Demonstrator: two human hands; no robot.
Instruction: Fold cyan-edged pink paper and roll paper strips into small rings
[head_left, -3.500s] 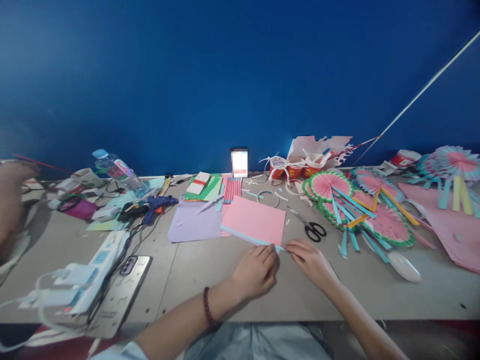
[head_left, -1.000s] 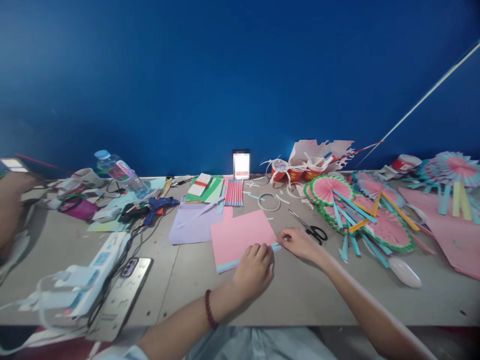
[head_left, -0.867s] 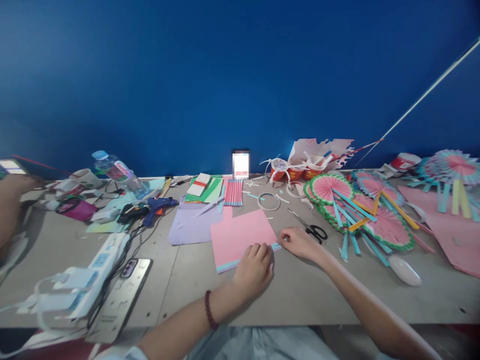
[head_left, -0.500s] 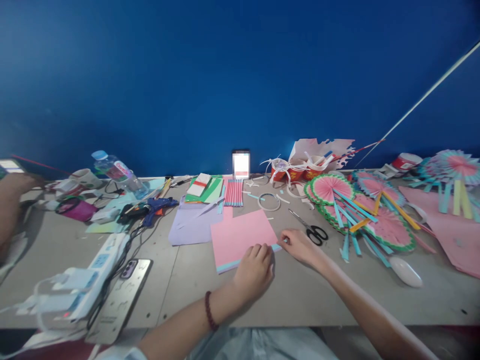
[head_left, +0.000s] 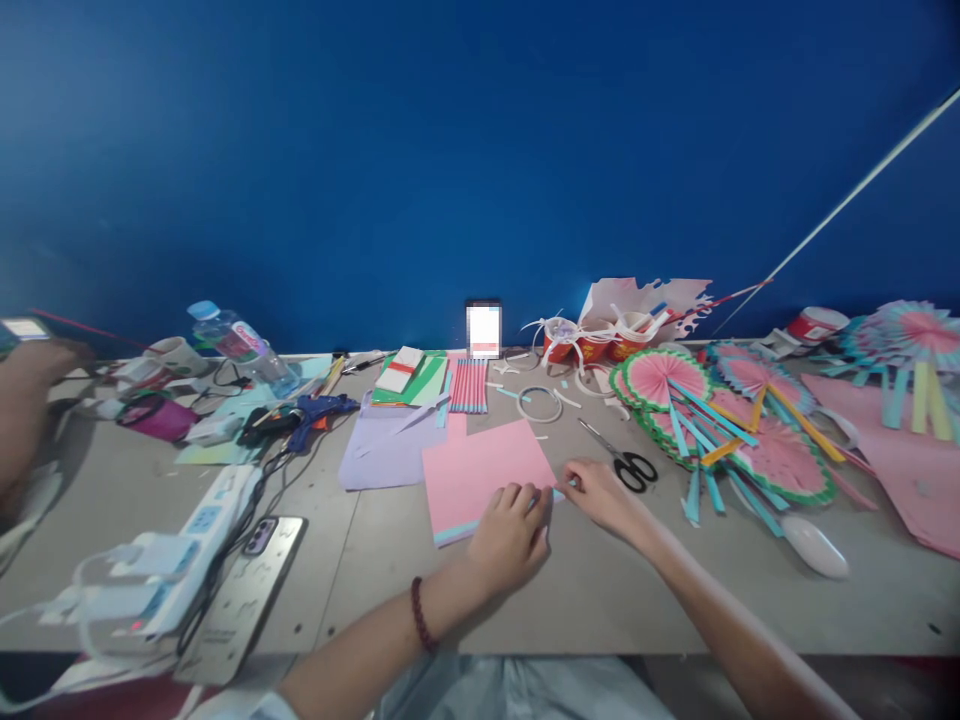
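Observation:
A sheet of pink paper [head_left: 484,465] with a light blue paper strip [head_left: 454,533] along its near edge lies on the table in front of me. My left hand [head_left: 511,535] rests over its near right part, fingers curled and closed on the sheet, covering part of the strip. At the right corner, my right hand [head_left: 600,492] pinches at the strip's end; its fingertips partly hide the contact. Black-handled scissors [head_left: 634,470] lie just beyond the right hand.
Watermelon-patterned paper fans [head_left: 667,378] and a white spoon-shaped piece [head_left: 814,547] lie to the right. Purple paper [head_left: 390,455], pink-striped folded paper [head_left: 468,386] and a ring [head_left: 538,403] are behind. Leftward are a phone [head_left: 244,600], power strip [head_left: 206,550], glue gun [head_left: 307,420] and another person's arm [head_left: 22,400].
My left hand's fingers have shifted very slightly over the near edge of the pink paper. Both hands otherwise keep their places.

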